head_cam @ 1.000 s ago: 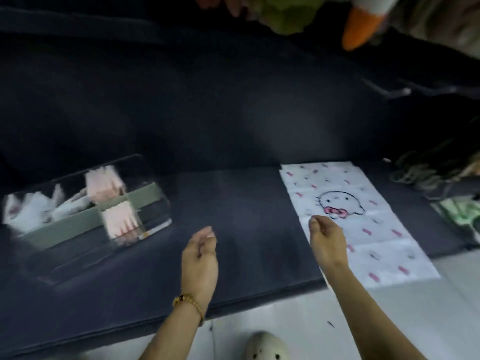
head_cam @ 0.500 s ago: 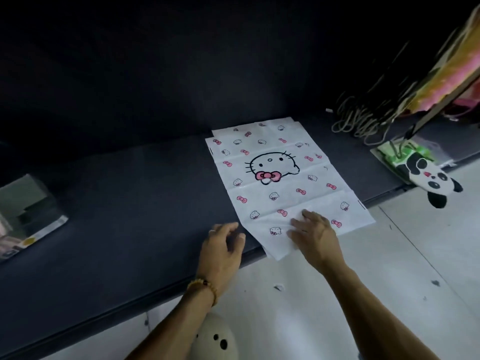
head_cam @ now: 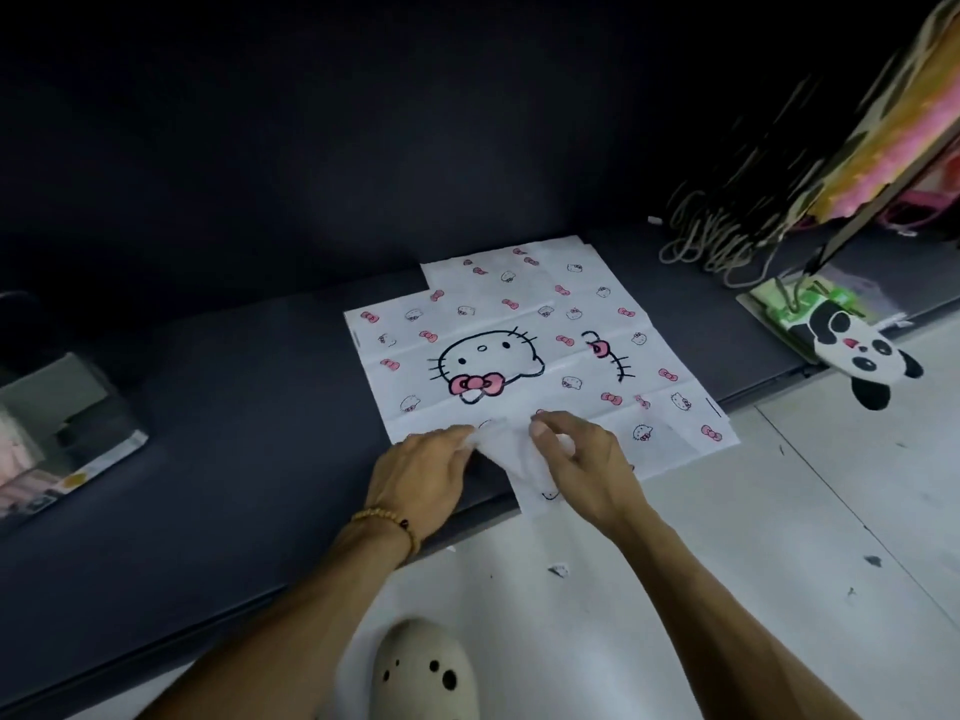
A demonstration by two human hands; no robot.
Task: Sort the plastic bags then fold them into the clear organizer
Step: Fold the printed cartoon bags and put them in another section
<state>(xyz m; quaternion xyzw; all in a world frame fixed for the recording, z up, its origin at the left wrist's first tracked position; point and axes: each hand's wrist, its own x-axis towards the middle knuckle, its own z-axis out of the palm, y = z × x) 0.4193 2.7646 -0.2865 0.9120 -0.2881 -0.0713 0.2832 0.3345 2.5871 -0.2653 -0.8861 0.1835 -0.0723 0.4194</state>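
A white plastic bag printed with cat faces and pink bows lies flat on the dark desk, its near edge hanging just over the desk's near lip. Its near corner is bunched up between both hands. The left hand pinches the crumpled plastic at its left side, fingers curled together on it. The right hand grips the same fold from the right, thumb and fingers curled over it. The clear organizer sits at the far left edge, well apart. A panda-print item lies at the right
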